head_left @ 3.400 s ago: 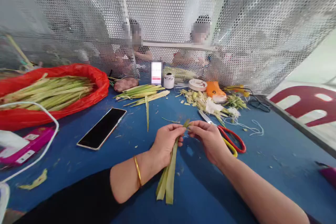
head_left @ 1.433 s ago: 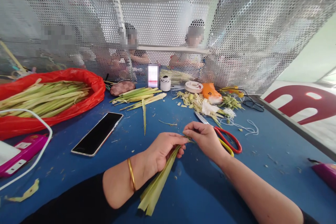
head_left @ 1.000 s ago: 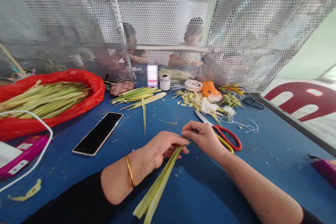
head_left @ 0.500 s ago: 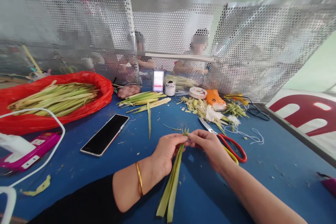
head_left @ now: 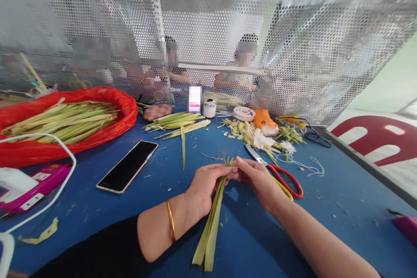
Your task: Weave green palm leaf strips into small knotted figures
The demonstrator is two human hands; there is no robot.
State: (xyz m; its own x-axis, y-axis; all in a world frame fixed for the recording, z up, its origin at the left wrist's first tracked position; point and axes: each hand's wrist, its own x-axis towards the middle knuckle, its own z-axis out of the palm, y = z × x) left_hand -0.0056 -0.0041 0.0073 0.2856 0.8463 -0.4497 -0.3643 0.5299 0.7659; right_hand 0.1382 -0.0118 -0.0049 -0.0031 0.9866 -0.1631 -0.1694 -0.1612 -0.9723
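Observation:
Long green leaf strips hang down toward me, their short, split top ends bunched between my fingertips. My left hand, below a gold bangle, is closed in a pinch round the bunch just under its top. Thumb and fingers of my right hand are pressed together at the same top end, from the right. Part of the grip is hidden behind the fingers. Just beyond my right hand lie scissors with red and yellow handles, blades pointing away to the left.
A red plastic bag of leaf strips stands at left, near a phone and a purple power strip with a white cable. Leaf scraps, tape and an orange packet lie behind. A perforated metal screen bounds the table.
My right thumb has shifted slightly at the bunch's top, and the split ends there look more gathered. The whole view has moved a little; both hands keep their hold.

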